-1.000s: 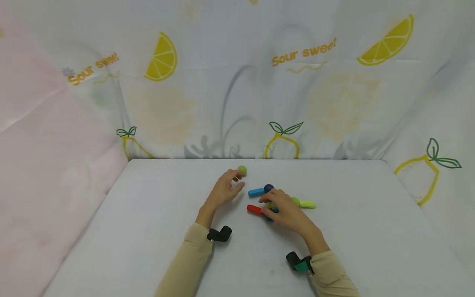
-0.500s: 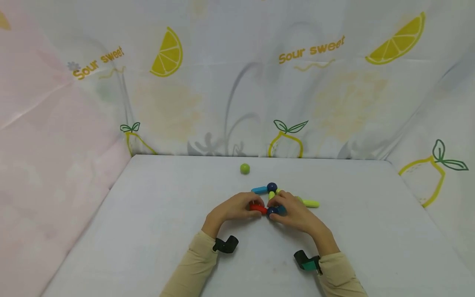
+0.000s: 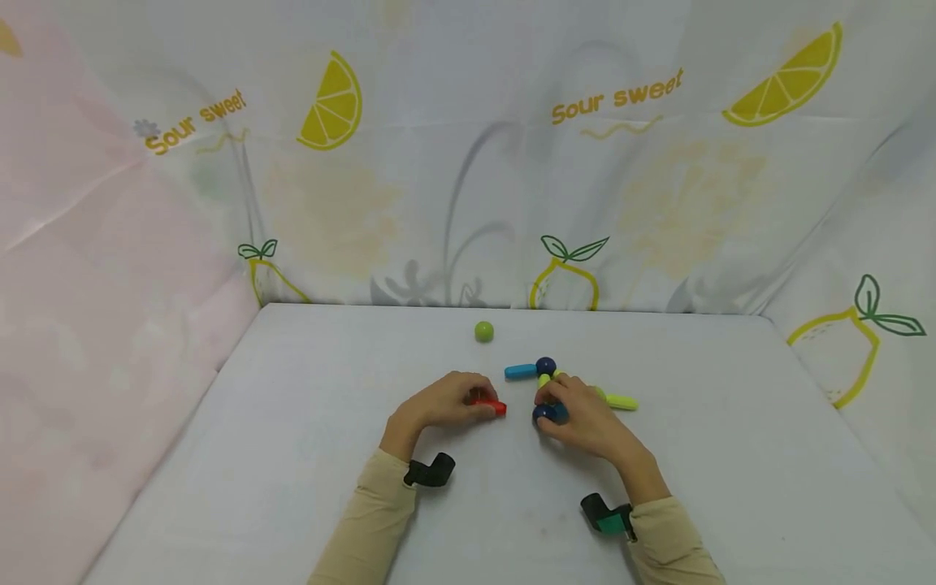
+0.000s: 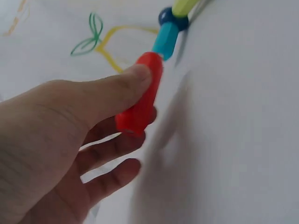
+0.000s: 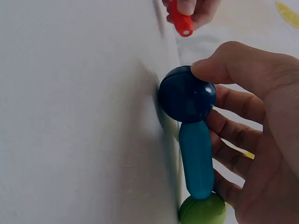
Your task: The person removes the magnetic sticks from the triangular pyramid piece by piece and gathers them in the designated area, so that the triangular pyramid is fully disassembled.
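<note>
My left hand (image 3: pixel 444 401) pinches a red stick (image 4: pixel 141 95) between thumb and fingers, a little left of the other toy pieces. A pale round spot shows on the stick's end in the right wrist view. My right hand (image 3: pixel 588 421) grips a dark blue ball (image 5: pixel 184 95), its thumb on top. From that ball runs a blue stick (image 5: pixel 196 158), whose other end meets a green ball (image 5: pixel 203 211). Behind the right hand, a second dark blue ball (image 3: pixel 545 366) joins a light blue stick (image 3: pixel 520 371) and a yellow-green stick (image 3: pixel 543 380). The right hand hides part of the joined pieces.
A loose green ball (image 3: pixel 484 331) lies near the back of the white table (image 3: pixel 329 357). Another yellow-green stick (image 3: pixel 621 402) points right, beyond the right hand. Behind the table hangs a lemon-print cloth (image 3: pixel 468 162).
My left hand has come from beside the loose green ball, taken the red stick and drawn it left, apart from the dark blue ball. My right hand has closed on that ball.
</note>
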{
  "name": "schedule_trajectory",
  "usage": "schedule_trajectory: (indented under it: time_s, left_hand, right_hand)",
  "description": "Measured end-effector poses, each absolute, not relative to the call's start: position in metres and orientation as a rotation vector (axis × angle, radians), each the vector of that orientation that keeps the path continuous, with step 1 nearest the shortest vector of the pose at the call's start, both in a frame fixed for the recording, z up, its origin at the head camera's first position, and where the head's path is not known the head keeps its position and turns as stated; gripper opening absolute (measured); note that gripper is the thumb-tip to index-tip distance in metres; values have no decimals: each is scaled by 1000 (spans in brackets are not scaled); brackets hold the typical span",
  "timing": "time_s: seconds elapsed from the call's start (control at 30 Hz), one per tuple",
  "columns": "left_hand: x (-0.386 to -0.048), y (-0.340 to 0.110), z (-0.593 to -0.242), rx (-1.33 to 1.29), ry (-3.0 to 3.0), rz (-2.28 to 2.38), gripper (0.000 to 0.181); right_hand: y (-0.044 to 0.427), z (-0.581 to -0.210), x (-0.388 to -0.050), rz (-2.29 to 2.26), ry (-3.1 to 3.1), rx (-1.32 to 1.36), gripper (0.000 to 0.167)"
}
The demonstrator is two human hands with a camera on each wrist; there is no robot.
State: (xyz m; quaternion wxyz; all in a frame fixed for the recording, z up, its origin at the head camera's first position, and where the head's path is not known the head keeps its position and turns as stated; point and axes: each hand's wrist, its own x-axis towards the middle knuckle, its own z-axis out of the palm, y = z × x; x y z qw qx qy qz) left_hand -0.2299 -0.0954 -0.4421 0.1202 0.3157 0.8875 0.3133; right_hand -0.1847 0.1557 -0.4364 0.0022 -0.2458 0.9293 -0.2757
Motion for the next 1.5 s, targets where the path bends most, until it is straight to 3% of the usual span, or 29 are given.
schedule_trajectory:
  time_s: [0.3,0.77,1.13,1.5]
  left_hand:
    - [-246,-133,-456,657,3008,967,21]
    - [-251,-140,-464,492,3166,959,22]
    - [-251,-134,-451,613,3153,1000,23]
    - [-233,-64,-446,944,2967,939,25]
  right_hand:
    - [163,-438,-186,-908,2836,-820,22]
    - [163,-433,-184,-862,2738,-816,22]
    - [163,-431,-195,-1066,2860,-781,15]
    - [155,-444,-208,-957,3002,-341,36]
